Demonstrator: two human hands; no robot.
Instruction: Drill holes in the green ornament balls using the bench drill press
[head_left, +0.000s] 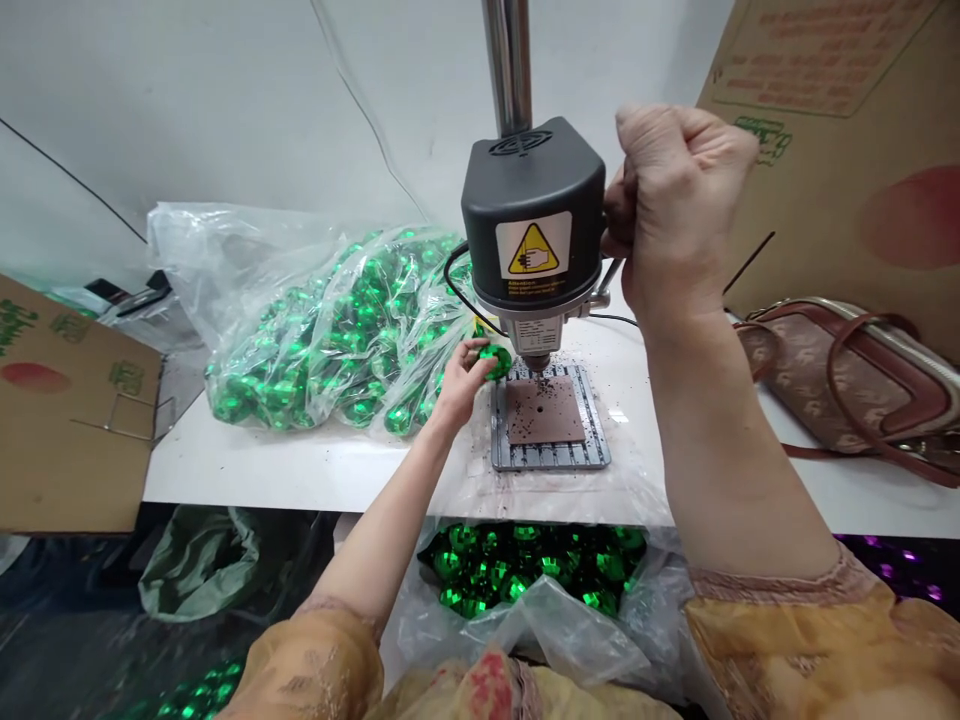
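- Holding green ball (pixel 498 366) in left fingers (pixel 472 346), at block's (pixel 566 420) ten o'clock.
- Curling right fingers (pixel 634 150) tight, at one.
- Apparently partway, with block crumb-strewn, further balls (pixel 281 365) bagged at nine; finished count unclear.

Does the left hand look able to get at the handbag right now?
Probably not easily: the left hand is holding a green ball, and the drill press and raised right forearm lie between it and the handbag.
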